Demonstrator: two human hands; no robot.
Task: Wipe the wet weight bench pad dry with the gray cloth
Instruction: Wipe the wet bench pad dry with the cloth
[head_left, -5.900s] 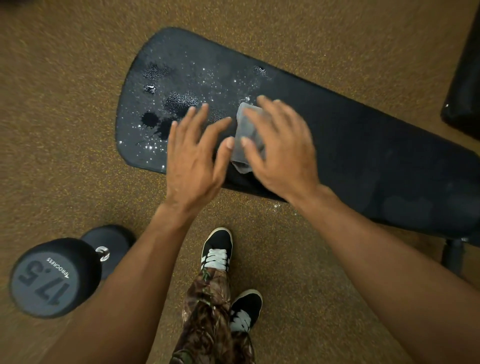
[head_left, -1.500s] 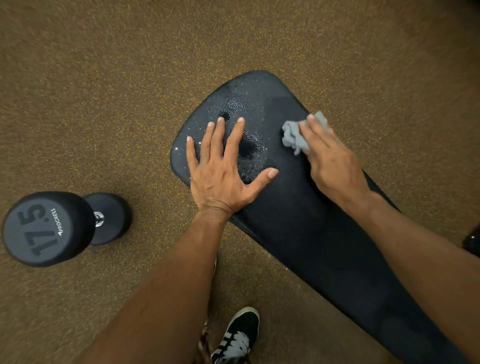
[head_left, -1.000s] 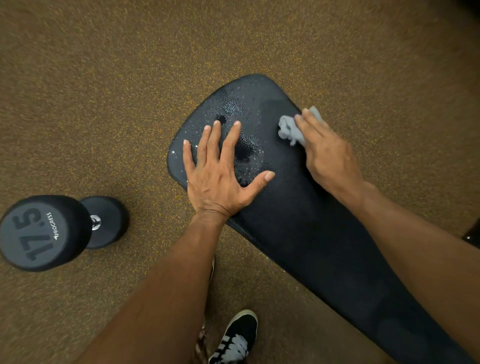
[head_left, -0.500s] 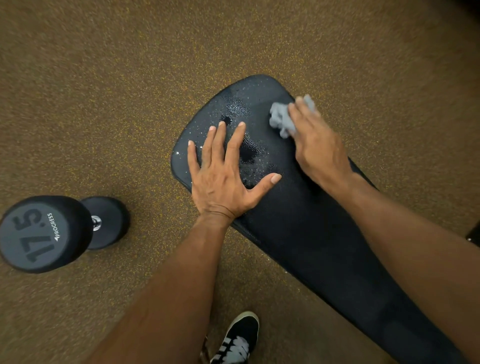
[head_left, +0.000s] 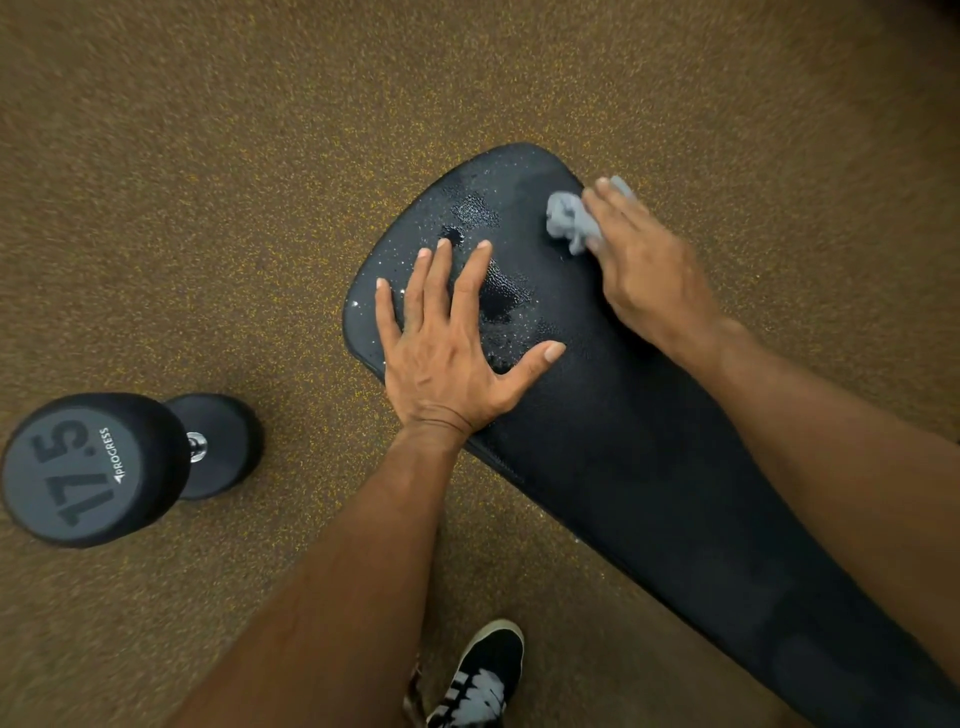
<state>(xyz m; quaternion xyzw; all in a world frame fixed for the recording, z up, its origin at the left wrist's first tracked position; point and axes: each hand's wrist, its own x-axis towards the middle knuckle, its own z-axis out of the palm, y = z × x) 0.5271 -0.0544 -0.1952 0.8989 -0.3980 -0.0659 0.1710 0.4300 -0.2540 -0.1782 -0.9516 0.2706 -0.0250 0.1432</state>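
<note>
Here, left hand (head_left: 447, 353) splayed flat; right hand (head_left: 649, 275) pressing gray cloth (head_left: 569, 221).

Both forearms bare, no sleeves, no watch or rings seen. Left hand (head_left: 447, 358): short nails, creases across wrist, tendons showing on back. Right hand (head_left: 649, 270): slightly blurred, nails hard to judge. At 6 o'clock a black low-top sneaker (head_left: 483, 675) with off-white sole rim and white laces. Just at its 9 o'clock a sliver of patterned trouser leg (head_left: 413, 693), possibly camo, mostly cut off by frame edge
</note>
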